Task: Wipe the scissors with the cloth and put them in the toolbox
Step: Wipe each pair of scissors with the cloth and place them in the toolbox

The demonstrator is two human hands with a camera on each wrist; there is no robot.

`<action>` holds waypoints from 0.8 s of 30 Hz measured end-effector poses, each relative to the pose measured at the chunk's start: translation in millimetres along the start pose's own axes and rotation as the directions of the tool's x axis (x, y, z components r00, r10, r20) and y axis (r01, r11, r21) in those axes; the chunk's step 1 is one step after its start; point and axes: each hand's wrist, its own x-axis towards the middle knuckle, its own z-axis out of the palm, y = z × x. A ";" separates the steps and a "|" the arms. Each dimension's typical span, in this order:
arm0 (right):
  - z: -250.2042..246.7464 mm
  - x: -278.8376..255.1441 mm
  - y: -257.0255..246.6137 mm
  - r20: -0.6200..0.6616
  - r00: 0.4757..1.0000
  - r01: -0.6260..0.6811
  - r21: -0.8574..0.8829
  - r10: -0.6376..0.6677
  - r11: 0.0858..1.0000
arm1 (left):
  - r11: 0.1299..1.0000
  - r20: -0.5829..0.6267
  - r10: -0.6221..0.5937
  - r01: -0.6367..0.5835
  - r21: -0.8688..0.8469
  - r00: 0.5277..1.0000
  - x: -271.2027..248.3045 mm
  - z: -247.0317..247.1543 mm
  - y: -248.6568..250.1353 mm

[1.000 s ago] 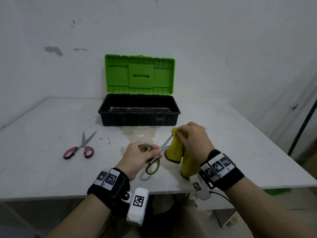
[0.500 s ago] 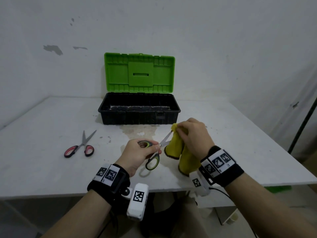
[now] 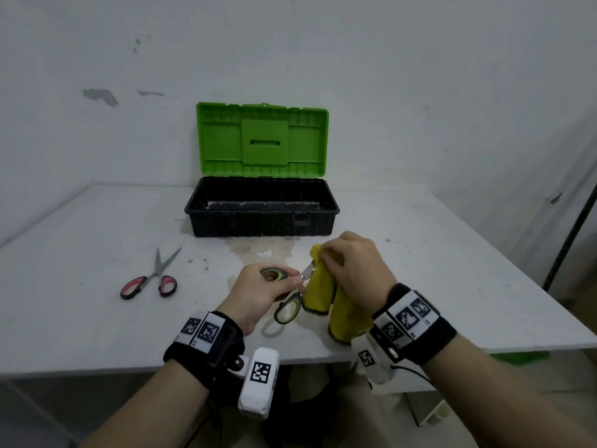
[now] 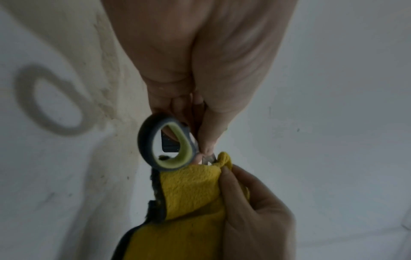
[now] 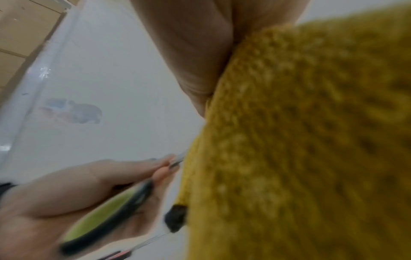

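The left hand (image 3: 258, 294) pinched the scissors (image 3: 288, 310) by the handles; the right hand (image 3: 353, 265) gripped the cloth (image 3: 318, 291) round the blades, above the desk (image 3: 452, 286).

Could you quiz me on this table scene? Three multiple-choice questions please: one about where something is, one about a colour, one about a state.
1. Where are the red-handled scissors?
A. in the toolbox
B. on the table, left of the hands
C. in the right hand

2. What colour is the cloth?
A. yellow
B. blue
C. white

3. How is the toolbox?
A. shut
B. lying on its side
C. open, lid up

Answers: 1 B, they lie flat on the table. 2 A, yellow folds hang from the right hand. 3 C, the green lid stands upright behind it.
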 end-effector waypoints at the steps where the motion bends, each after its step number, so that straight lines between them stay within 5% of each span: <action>1: -4.1 5.8 5.6 -0.014 0.999 -0.047 -0.014 0.047 0.999 | 1.000 0.001 -0.003 0.003 -0.003 1.000 -0.2 -1.0 -0.2; 6: -23.0 9.0 12.4 -0.108 0.990 -0.087 0.009 0.088 0.996 | 0.997 -0.021 -0.027 0.025 -0.071 0.999 2.3 -5.6 -3.7; 12: 3.4 -19.9 -19.3 0.071 0.995 0.073 0.050 -0.076 0.996 | 0.998 -0.020 -0.023 0.022 -0.060 1.000 6.6 0.8 -9.8; 19: -1.5 7.1 3.1 -0.056 0.994 -0.095 0.025 0.096 0.995 | 0.997 -0.016 -0.028 0.027 -0.070 0.999 1.3 -1.8 -9.4; 24: -9.4 5.6 6.4 -0.102 0.990 -0.089 0.055 0.095 0.994 | 0.958 -0.051 -0.137 0.119 -0.262 0.989 6.1 -2.4 -10.8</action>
